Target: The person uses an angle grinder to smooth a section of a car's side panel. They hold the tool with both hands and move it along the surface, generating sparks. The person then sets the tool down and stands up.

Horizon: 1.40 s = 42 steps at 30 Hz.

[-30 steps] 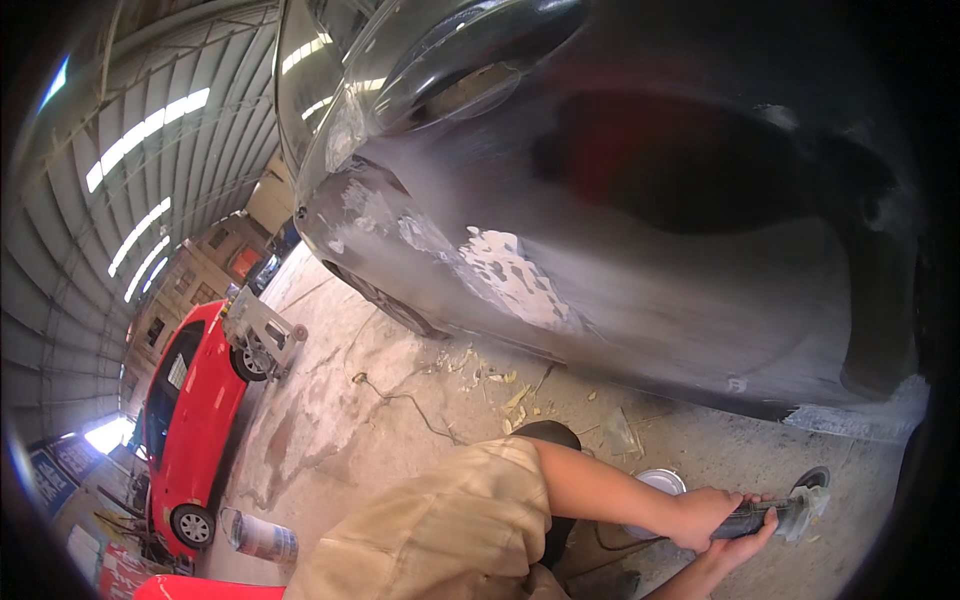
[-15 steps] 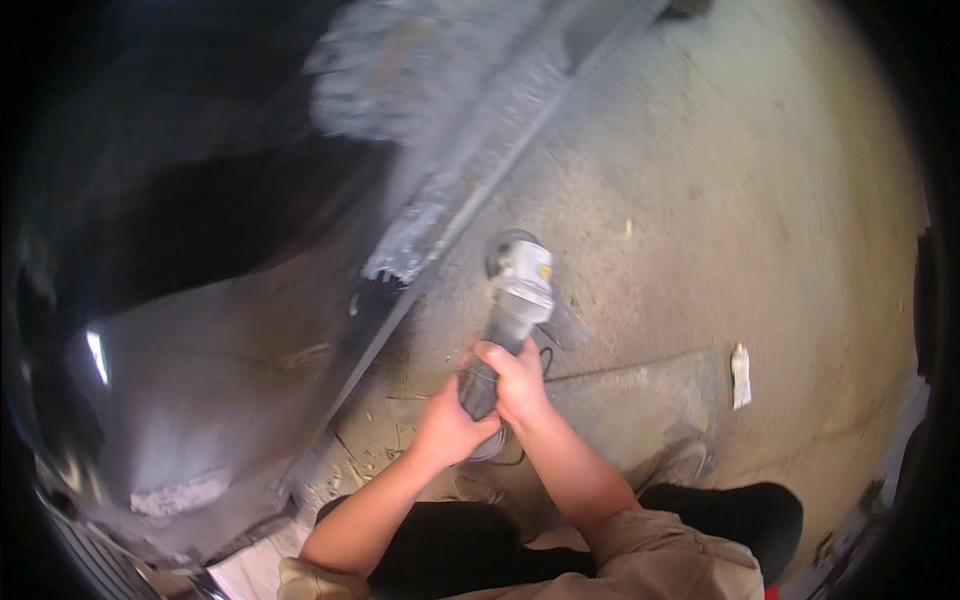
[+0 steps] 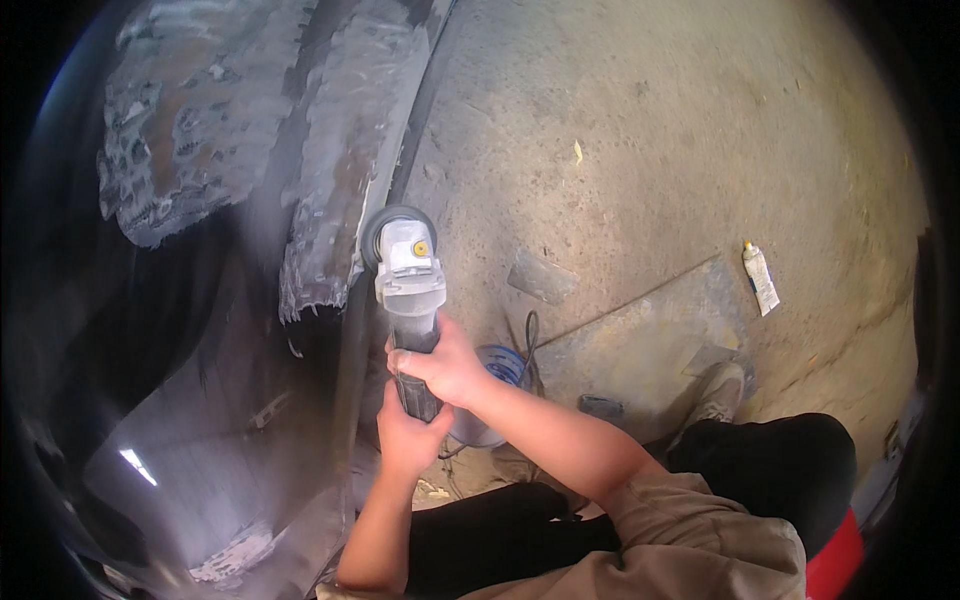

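Note:
Both my hands are wrapped round a grey and white angle grinder (image 3: pixel 408 280) with a dark round disc at its head. My right hand (image 3: pixel 452 365) is closed about the front of its black body. Just behind it, my left hand (image 3: pixel 408 432) grips the rear end. Beside the disc runs the lower edge of a glossy black vehicle panel (image 3: pixel 150 350). Rough grey filler patches (image 3: pixel 335 150) cover part of that panel. The disc overlaps the panel's edge in view; whether it touches, I cannot tell.
Right of the panel lies a concrete floor (image 3: pixel 620 180) with a small grey plate (image 3: pixel 542 277), a larger flat board (image 3: pixel 650 325) and a white tube (image 3: pixel 760 280). A blue-rimmed round container (image 3: pixel 505 365) and a black cord (image 3: pixel 531 335) are beside my right forearm.
The grinder and both hands have moved left, bringing the disc to the panel's edge. My view has shifted too, and both hands keep their hold.

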{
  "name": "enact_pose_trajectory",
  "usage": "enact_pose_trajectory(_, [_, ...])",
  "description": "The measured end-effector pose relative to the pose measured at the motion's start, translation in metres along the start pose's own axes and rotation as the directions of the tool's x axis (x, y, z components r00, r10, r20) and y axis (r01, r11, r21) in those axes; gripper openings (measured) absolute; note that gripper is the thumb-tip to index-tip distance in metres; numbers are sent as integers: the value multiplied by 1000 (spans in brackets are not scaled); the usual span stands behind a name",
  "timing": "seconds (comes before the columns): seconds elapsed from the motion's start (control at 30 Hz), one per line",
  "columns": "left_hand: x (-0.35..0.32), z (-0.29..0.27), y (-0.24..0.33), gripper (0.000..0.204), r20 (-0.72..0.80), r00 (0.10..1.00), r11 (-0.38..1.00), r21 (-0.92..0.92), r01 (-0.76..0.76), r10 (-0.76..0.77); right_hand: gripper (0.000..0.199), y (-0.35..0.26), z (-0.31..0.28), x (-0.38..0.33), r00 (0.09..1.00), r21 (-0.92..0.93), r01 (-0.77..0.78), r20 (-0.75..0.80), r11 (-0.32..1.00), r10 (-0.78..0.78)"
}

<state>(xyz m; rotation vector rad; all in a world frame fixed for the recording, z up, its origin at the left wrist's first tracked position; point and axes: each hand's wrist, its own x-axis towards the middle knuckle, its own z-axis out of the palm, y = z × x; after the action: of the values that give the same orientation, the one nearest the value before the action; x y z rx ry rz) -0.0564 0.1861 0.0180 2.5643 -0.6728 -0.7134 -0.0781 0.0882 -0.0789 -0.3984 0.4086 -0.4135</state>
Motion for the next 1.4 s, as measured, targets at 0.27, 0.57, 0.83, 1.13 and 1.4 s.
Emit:
enact_pose_trajectory(0.27, [8, -3, -13, 59, 55, 997, 997, -51, 61, -58, 55, 5, 3, 6, 997, 58, -56, -47, 997, 59])
enact_pose_trajectory(0.57, [17, -6, -10, 58, 93, 992, 993, -71, 89, -82, 48, 3, 4, 11, 996, 51, -39, -75, 998, 43])
enact_pose_trajectory(0.83, [23, -7, -6, 56, 64, 998, 998, -58, 29, -25, 51, -1, 6, 17, 995, 39, 35, -98, 999, -31])
enact_pose_trajectory(1.13, [29, -2, 1, 51, 55, 998, 996, -92, 22, -17, 52, -21, 5, 19, 991, 20, -51, -124, 999, 53])
enact_pose_trajectory(1.4, [30, -4, 12, 54, 39, 999, 998, -56, -28, 30, 41, -27, 9, 20, 986, -119, 119, -99, 986, -131])
